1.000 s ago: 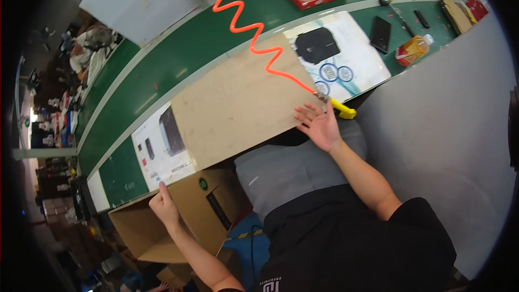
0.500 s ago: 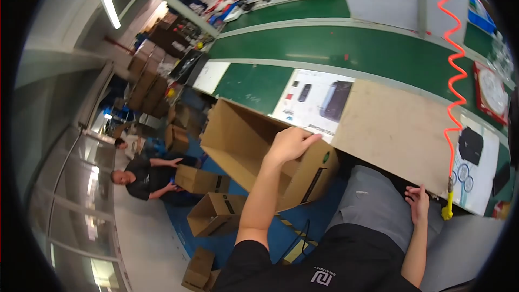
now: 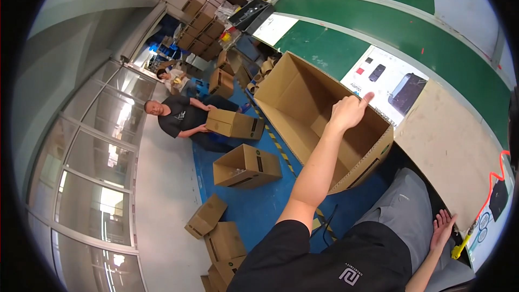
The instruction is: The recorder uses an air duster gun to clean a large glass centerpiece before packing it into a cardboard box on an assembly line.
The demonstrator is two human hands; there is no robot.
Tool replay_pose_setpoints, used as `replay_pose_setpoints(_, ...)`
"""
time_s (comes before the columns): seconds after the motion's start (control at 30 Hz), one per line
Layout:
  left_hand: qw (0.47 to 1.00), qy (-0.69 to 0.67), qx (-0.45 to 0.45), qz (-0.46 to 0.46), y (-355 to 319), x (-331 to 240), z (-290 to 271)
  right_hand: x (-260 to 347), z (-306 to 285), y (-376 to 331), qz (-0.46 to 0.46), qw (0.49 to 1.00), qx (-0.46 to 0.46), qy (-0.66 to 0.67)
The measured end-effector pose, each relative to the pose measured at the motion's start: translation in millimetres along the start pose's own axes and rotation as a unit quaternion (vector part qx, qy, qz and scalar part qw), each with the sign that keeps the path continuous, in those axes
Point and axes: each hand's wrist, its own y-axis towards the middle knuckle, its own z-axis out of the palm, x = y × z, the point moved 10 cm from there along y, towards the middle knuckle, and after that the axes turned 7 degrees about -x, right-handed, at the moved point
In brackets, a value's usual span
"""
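A large cardboard box (image 3: 303, 94), its open top facing me, stands tilted beside the workbench. My left hand (image 3: 348, 112) has its fingers curled over the box's upper edge, while the thumb points out toward the bench. The fingertips are partly hidden. My right hand (image 3: 443, 230) holds nothing, palm up with fingers apart, beside the front edge of a brown board (image 3: 451, 146) on the bench. Close by it hangs a yellow air gun (image 3: 461, 246) on a coiled orange hose (image 3: 494, 176).
A printed sheet (image 3: 386, 84) lies on the green bench (image 3: 330, 43) behind the box. On the blue floor stand an open carton (image 3: 246, 165) and several smaller boxes (image 3: 224, 240). Farther left, a seated person (image 3: 184, 119) holds another carton (image 3: 235, 123).
My view has swung left, so the bench and box appear farther right. My left hand stays on the box's edge; my right hand remains beside the bench edge with its fingers apart.
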Motion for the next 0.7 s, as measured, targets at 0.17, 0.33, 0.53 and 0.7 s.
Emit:
replay_pose_setpoints(0.17, 0.996, -0.021, -0.036, -0.077, 7, 20, -5, 1, -5, 3, 0.0, 1.0, -0.015, 0.021)
replay_pose_setpoints(0.33, 0.99, -0.098, -0.071, -0.071, 14, 26, 21, -3, -11, 10, -0.001, 1.0, -0.013, 0.013)
replay_pose_setpoints(0.53, 0.989, -0.141, -0.046, -0.029, 7, 8, 38, -8, -17, 21, 0.006, 1.0, -0.007, 0.008)
replay_pose_setpoints(0.7, 0.985, -0.168, -0.026, -0.036, 5, 10, 46, -10, -17, 25, 0.012, 1.0, -0.022, 0.008)
